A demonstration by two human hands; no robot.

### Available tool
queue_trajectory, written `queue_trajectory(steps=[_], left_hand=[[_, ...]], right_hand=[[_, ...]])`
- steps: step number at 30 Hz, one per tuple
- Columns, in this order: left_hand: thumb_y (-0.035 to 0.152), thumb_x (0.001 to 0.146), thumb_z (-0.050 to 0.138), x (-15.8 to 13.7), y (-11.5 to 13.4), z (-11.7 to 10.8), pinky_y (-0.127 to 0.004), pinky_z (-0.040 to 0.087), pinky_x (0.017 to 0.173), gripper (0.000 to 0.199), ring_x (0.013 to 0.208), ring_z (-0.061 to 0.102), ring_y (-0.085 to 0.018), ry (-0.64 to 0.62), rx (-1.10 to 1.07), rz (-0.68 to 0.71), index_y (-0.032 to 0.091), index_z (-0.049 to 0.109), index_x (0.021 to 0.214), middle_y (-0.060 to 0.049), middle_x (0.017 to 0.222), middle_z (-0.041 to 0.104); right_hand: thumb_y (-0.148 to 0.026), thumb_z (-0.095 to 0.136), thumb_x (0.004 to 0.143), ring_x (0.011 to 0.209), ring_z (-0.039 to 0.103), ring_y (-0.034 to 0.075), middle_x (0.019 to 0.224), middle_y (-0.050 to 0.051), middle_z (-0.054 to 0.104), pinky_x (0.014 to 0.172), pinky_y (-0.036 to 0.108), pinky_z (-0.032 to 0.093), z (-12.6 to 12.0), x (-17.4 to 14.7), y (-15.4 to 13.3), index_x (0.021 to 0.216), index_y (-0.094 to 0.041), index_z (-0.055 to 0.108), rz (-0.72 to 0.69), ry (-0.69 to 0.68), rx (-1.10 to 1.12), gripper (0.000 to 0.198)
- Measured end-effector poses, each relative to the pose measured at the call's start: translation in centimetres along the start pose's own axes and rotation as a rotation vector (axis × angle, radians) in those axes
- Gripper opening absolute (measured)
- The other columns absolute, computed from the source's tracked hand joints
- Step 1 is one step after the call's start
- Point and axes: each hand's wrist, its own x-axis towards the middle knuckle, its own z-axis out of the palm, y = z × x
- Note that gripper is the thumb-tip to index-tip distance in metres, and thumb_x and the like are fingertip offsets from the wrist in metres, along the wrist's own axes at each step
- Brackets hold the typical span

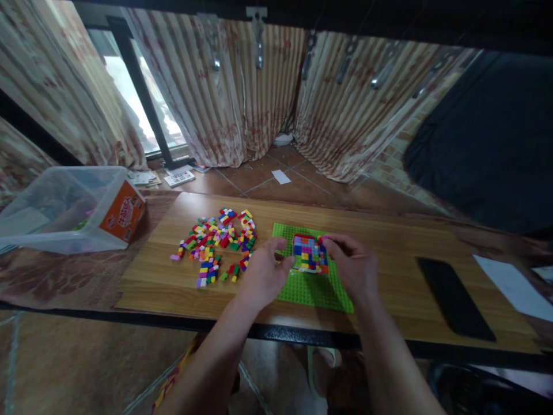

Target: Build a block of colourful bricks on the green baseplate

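A green studded baseplate (313,293) lies on the wooden board, and a multicoloured brick build (309,251) of red, blue, yellow and orange pieces stands on it. My left hand (265,274) is just left of the build, thumb and fingers apart, with nothing visible between them. At the build's far right corner, my right hand (356,265) pinches a small pink brick (324,238) between thumb and fingertips. Whether that brick touches the build cannot be made out. To the left of my left hand lies a loose pile of coloured bricks (216,233).
A clear plastic box (64,242) with an orange label stands at the far left. On the right lie a black flat slab (455,300) and white paper (514,285). The wooden board (164,288) ends at a dark front edge. Curtains (242,98) hang behind.
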Motion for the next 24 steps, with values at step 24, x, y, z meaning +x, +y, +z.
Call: queue_trajectory(steps=[24], left_hand=[[0.024,0.084,0.057,-0.7,0.1,0.7,-0.031,0.052,0.08,0.034,0.09,0.066,-0.02,-0.16,0.245,0.081,0.017,0.058,0.117,-0.008,0.109,0.069]], right_hand=[[-0.035,0.065,0.071,0.072,0.069,0.021,0.08,0.008,0.075,0.07,0.034,0.054,-0.3,0.8,1.6,0.079,-0.018,0.073,-0.009,-0.041,-0.247,0.021]])
